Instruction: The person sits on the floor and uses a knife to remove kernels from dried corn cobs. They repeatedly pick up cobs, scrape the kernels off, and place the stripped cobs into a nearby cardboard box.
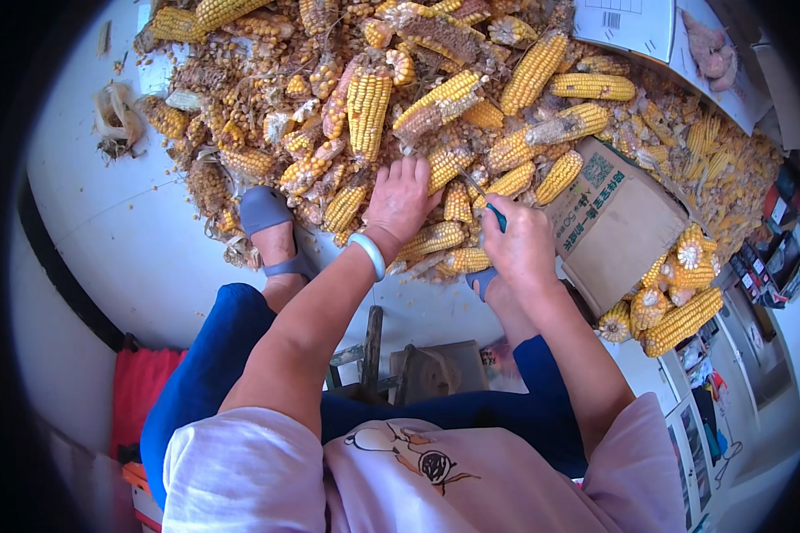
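My left hand (400, 196), with a pale bangle on the wrist, grips a yellow corn cob (445, 172) between fingers and thumb at the near part of the corn pile. The far end of that cob points to the right. In my right hand (521, 240) is a screwdriver (497, 217) with a teal handle. Its thin metal shaft slants up to the left, with the tip at the cob's right end. Whether the tip presses into the kernels cannot be made out. Beside my left hand lies another yellow cob (345, 208).
A pile of cobs and loose kernels (240, 60) spreads over the floor ahead. Right of my hands stands a cardboard box (623, 226) bearing writing and a printed code, with several cobs (680, 320) beside it. A crumpled plastic bag (117, 116) lies left. My shoe (265, 210) touches the pile.
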{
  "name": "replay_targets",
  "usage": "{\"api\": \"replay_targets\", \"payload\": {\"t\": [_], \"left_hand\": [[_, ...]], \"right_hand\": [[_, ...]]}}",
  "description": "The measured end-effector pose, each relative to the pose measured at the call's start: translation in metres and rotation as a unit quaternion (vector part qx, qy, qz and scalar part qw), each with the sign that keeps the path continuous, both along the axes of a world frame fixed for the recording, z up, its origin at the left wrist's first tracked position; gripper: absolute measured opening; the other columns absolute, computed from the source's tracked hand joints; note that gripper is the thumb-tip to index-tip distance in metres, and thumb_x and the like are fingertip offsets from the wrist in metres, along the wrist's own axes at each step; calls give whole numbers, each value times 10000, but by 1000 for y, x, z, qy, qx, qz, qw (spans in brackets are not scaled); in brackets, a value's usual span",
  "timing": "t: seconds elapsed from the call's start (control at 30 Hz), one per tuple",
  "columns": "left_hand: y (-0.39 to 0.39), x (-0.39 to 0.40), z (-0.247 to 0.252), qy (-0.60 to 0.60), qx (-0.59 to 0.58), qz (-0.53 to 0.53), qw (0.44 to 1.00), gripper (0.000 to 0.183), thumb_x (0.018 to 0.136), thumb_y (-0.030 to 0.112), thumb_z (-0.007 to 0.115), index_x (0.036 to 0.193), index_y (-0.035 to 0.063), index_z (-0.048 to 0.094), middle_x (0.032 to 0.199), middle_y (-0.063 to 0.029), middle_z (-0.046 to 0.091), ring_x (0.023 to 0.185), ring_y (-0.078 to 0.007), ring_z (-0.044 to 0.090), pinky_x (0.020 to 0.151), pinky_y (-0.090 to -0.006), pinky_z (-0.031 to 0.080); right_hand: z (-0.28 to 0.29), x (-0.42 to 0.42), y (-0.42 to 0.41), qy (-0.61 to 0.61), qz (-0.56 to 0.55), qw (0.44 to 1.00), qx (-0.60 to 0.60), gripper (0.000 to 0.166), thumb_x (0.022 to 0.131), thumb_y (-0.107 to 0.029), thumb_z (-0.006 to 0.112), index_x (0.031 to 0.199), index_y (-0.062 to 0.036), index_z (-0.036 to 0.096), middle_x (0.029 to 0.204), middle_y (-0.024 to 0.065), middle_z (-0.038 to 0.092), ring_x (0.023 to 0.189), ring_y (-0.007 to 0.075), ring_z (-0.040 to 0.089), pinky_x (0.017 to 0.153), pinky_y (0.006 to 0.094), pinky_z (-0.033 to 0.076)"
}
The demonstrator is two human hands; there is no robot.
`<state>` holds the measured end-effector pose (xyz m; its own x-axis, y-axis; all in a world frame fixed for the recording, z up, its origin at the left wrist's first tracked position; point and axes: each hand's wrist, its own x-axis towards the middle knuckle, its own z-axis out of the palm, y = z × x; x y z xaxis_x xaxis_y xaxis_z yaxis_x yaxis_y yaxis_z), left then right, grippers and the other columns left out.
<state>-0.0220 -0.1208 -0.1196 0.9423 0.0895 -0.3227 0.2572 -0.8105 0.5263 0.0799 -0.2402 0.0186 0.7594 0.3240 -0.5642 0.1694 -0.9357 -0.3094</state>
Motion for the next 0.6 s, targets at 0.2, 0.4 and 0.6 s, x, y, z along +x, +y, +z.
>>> {"api": "replay_targets", "payload": {"t": [0.2, 0.4, 0.6], "left_hand": [[2, 5, 3, 26, -8, -16, 1000, 545, 797, 352, 700, 1148, -12, 495, 1012, -141, 549, 953, -296, 553, 823, -400, 444], [4, 8, 5, 18, -18, -26, 999, 507, 805, 337, 691, 1131, -5, 508, 1020, -133, 557, 946, -288, 550, 817, -400, 443], [9, 2, 0, -12, -6, -35, 999, 500, 808, 343, 686, 1129, 4, 509, 1010, -126, 560, 941, -274, 549, 802, -395, 443]], "right_hand": [[-1, 33, 4, 46, 28, 998, -11, 173, 781, -117, 637, 909, -27, 710, 779, 219, 669, 739, 394, 658, 705, 452, 535], [-6, 69, 1, 119, 52, 992, 3, 218, 736, -93, 644, 923, -38, 741, 839, 232, 683, 785, 370, 682, 805, 405, 544], [-4, 55, 14, 88, 85, 992, -31, 201, 756, -84, 640, 927, -28, 728, 805, 239, 675, 742, 396, 667, 750, 438, 547]]}}
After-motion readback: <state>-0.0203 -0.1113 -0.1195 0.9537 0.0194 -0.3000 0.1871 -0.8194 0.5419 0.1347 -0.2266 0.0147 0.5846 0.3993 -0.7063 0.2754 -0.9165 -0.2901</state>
